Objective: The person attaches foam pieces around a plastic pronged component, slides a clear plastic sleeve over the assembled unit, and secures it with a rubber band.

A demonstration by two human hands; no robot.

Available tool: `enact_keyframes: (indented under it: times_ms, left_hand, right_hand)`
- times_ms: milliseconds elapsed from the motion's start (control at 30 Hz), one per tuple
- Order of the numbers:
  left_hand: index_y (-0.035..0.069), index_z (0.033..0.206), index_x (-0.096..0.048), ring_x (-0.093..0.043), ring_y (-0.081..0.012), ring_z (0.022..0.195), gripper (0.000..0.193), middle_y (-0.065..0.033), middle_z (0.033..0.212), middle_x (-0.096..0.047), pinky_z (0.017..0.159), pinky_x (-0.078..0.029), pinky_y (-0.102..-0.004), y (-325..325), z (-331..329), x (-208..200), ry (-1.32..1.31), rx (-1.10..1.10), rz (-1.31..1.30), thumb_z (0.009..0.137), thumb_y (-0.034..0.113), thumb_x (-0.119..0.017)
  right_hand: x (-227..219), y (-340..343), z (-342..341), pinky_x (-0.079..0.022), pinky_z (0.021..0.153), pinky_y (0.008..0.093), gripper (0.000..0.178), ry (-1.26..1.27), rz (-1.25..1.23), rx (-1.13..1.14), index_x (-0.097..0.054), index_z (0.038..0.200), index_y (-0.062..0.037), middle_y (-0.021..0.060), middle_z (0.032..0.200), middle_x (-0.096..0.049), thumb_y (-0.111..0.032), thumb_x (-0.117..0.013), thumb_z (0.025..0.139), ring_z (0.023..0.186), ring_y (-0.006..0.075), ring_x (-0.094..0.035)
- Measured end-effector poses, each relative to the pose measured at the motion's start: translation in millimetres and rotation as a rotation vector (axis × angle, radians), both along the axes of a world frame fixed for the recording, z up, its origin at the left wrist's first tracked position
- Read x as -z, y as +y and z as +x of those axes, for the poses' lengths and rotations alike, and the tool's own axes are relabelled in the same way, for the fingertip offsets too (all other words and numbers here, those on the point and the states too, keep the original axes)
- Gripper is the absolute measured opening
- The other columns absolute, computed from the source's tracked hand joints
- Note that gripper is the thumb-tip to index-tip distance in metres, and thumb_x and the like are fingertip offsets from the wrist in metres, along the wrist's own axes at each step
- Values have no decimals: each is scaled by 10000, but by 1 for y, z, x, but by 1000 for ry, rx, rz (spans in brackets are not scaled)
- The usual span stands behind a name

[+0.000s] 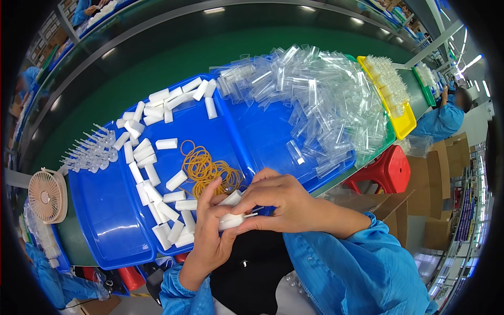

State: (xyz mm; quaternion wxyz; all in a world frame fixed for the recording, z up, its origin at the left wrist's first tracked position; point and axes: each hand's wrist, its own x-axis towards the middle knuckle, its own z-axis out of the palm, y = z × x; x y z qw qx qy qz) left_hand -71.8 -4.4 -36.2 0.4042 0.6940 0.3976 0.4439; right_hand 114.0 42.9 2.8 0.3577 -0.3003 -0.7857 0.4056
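Head view: your left hand (212, 226) and right hand (275, 205) meet with fingers drawn narrow, thumbs and fingertips pinching a white foam piece (229, 222) between them; a thin pale rod (251, 214) juts out by your right fingertips. Just beyond your fingers, a tangle of yellow-brown rubber bands (202, 165) lies on the bare floor of a blue tray (218, 131). Loose white foam cylinders (152, 176) line that tray from left of your fingers round to its far edge. Farther left, another blue tray (107, 210) sits below a cluster of clear nozzle-like parts (92, 152), with a peach desk fan (47, 195) beyond. Ahead and right of your fingers, clear plastic sleeves (331, 105) are heaped, and past them stands a yellow tray (404, 126) of small clear parts. Green work surface (157, 58) runs beneath everything. Well off to your right are a red plastic stool (391, 168), cardboard boxes (428, 181), a blue-clothed co-worker (443, 121) and bright ceiling lights (472, 61).
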Motion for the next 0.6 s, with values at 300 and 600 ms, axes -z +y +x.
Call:
enact_keyframes:
  times_ms: [300, 600]
  left_hand:
    - [15, 1046, -475, -470, -318, 1082, 264, -233, 1354, -281, 926, -386, -400, 0, 0, -1, 110, -133, 38, 909, 234, -525]
    - [18, 1050, -481, -442, -327, 1127, 239, -219, 1358, -270, 941, -379, -397, -2, 2, -2, -4, -204, -86, 903, 199, -535]
  right_hand:
    - [-5, 22, 54, -496, 547, 346, 277, -927, 255, 600, -635, 986, -77, 101, 799, -638, -182, -703, 739, 633, 245, -630]
    - [24, 17, 47, -504, 661, 361, 371, -830, 252, 452, -600, 1044, -57, 100, 862, -612, -113, -691, 689, 776, 278, -611]
